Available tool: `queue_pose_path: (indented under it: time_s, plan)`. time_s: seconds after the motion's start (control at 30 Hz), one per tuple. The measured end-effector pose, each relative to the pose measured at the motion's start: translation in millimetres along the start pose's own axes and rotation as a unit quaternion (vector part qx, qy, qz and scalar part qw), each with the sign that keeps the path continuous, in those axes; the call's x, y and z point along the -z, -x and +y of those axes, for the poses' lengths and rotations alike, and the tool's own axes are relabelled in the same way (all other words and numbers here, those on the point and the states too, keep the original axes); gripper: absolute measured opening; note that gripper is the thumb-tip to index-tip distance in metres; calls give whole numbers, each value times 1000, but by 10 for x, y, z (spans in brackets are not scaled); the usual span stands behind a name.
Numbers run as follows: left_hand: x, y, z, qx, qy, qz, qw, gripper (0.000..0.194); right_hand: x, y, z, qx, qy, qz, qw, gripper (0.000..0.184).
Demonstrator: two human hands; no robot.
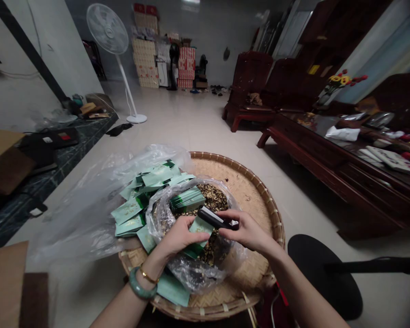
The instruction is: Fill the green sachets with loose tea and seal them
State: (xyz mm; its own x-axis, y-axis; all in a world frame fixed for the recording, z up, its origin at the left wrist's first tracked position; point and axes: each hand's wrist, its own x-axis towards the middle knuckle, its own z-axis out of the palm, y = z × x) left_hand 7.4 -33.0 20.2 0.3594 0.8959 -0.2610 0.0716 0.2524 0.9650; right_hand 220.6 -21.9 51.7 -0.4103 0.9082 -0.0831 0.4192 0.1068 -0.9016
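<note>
In the head view my left hand (181, 238) grips a small pale-green packet (201, 226) over an open clear plastic bag. My right hand (243, 229) is closed around a slim black handheld bag sealer (214, 218) with a pale strip along it, lying across the packet's upper edge. Whether its jaws touch the packet I cannot tell. Inside the clear bag (187, 273) are dried brown and yellowish flakes (213, 198), with a stack of green packets (187, 199) resting on them. More loose packets (131, 209) are heaped to the left.
A round woven bamboo tray (259, 193) carries the bag and packets. A large clear plastic sheet (85, 214) spreads left of it. A black round base (323, 273) stands at right. Farther off are a white fan (123, 82) and a dark wooden table (314, 155).
</note>
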Motion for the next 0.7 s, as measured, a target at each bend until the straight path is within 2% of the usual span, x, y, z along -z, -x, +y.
queue_pose_path:
  time_s: [0.2, 0.33, 0.43, 0.57, 0.7]
  plan:
    - [-4, 6, 11, 12, 3, 0, 1000, 35, -33, -31, -39, 39, 47, 13, 998, 29]
    - [17, 11, 3, 12, 84, -11, 996, 43, -8, -32, -40, 31, 54, 19, 998, 29]
    - [44, 11, 23, 22, 144, 17, 989, 53, -9, -28, -35, 21, 53, 21, 998, 29]
    - [72, -22, 95, 35, 170, 52, 983, 63, -26, -42, -25, 18, 40, 18, 999, 30]
    - [63, -124, 167, 17, 163, 55, 985, 58, -43, -70, -20, 20, 28, 12, 999, 29]
